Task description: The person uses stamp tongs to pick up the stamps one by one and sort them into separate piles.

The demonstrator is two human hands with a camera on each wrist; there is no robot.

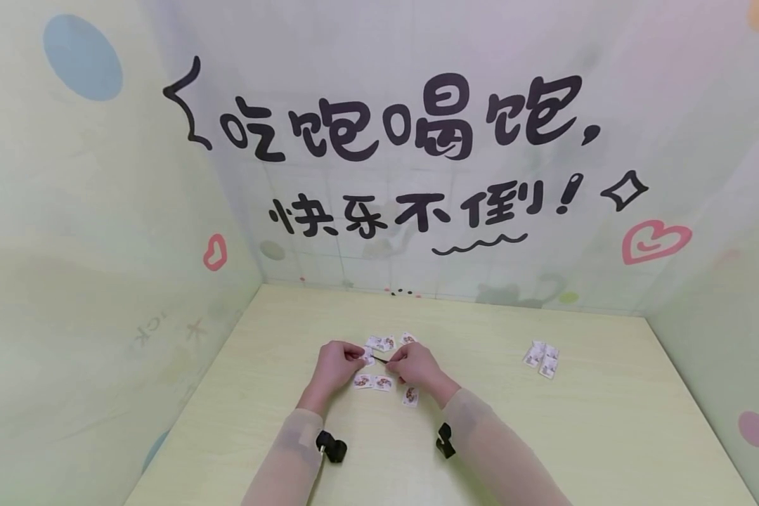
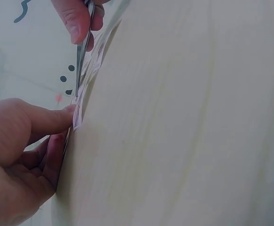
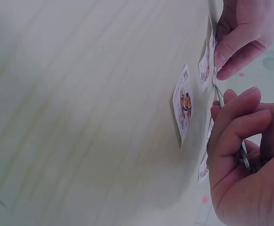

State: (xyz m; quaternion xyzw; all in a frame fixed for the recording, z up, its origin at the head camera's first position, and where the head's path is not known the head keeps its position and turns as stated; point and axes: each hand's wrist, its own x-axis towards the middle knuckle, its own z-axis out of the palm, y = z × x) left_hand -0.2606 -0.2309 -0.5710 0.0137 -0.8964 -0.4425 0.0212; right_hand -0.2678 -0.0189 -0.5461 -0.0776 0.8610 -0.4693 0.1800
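Plainly slim, pointed, silvery tweezers (image 2: pixel 79 68)

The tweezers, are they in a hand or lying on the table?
In a hand: the right hand grips the tweezers, tips toward the card at the left hand.

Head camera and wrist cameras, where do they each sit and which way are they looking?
Head: on the head, facing forward and down at cards; left hand, right hand and sleeves show.
Left wrist: worn there, facing the pinched card; both hands show.
Right wrist: worn there, facing the table, cards and tool; both hands show.
Both wrist views share the tool and hands.
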